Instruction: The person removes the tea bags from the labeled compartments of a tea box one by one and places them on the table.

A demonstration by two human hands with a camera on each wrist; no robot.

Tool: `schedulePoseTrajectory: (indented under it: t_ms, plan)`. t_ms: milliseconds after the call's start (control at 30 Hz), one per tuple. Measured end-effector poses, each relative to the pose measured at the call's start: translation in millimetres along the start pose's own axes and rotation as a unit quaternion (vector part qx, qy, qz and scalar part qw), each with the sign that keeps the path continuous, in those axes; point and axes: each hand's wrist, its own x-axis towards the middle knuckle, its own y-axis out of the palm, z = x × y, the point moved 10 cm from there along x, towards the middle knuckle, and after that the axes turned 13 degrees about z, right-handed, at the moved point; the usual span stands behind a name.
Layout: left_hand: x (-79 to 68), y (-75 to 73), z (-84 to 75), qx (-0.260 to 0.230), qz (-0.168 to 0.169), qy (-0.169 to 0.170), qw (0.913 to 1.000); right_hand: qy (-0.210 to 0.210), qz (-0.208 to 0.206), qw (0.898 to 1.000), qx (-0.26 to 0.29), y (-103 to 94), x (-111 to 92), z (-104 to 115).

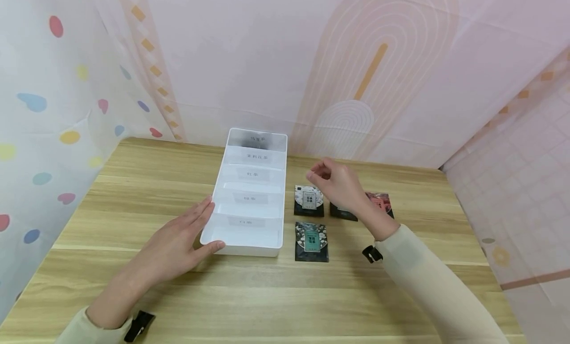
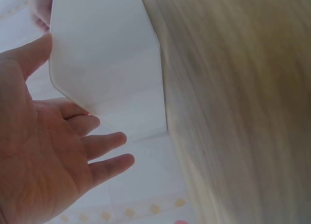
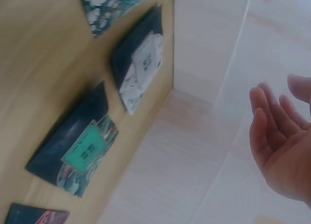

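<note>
A long white divided box (image 1: 249, 250) stands on the wooden table, with a row of labelled compartments. My left hand (image 1: 173, 245) touches its near left corner, fingers along the side and thumb at the near rim; in the left wrist view the fingers are spread. Above the tea packets, my right hand (image 1: 338, 183) is raised with loosely bent fingers and nothing between them. Under it lie a white-patterned packet (image 1: 308, 201) and a green-labelled packet (image 3: 85, 146), partly hidden in the head view. Nearer me is another green-labelled packet (image 1: 311, 241).
A red-patterned packet (image 1: 380, 201) lies to the right, partly behind the right forearm. A pale patterned curtain (image 1: 249, 62) hangs along the table's back edge. Bare wooden tabletop (image 1: 267, 299) shows in front of the box.
</note>
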Motion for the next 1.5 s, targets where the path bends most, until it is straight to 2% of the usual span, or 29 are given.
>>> schedulePoseTrajectory:
  t_ms: [333,633,833,1100,1267,1500]
  plan:
    - [1.4,1.2,0.5,0.0,0.004,-0.004,1.0,-0.025,0.005,0.999,0.024,5.2,26.8,11.6]
    - [1.4,2.5,-1.9,0.0,0.004,-0.004,1.0,-0.034,-0.012,0.999,0.038,6.7,45.0,15.7]
    - [1.6,2.2,-2.7,0.002,0.003,-0.002,1.0,-0.027,-0.019,0.998,0.054,8.6,58.5,12.5]
    - [0.7,2.9,-2.3,0.001,0.003,-0.004,1.0,-0.005,0.008,0.998,0.066,24.9,78.1,12.5]
    - [1.1,3.3,-2.1,0.0,0.001,-0.002,1.0,-0.02,0.011,0.998,0.053,32.2,88.0,16.1]
    - [2.3,2.8,-0.2,-0.002,0.0,-0.002,1.0,-0.003,0.029,0.999,0.023,44.8,107.0,17.4]
